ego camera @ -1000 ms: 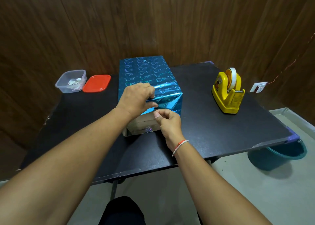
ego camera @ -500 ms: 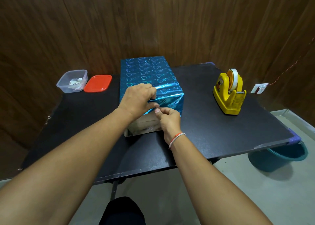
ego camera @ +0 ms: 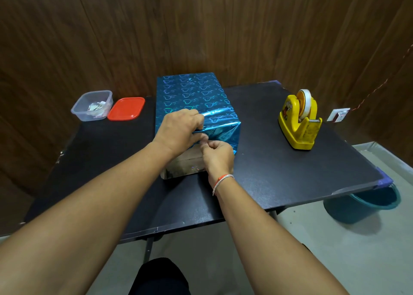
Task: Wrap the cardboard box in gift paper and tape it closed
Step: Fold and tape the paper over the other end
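Note:
A cardboard box covered in shiny blue gift paper with a heart pattern stands in the middle of the black table. Its near end is partly bare: brown cardboard shows below the folded paper. My left hand lies over the top near edge and grips the blue flap folded down there. My right hand is just below it, fingers curled, pinching the lower edge of that same flap against the box end. The two hands touch.
A yellow tape dispenser with a roll of tape stands at the right. At the far left are a clear plastic tub with scraps and its red lid. A teal bucket sits on the floor under the table's right corner.
My right hand has moved up the box end to meet my left hand at the flap's edge. The left hand and the box have stayed put.

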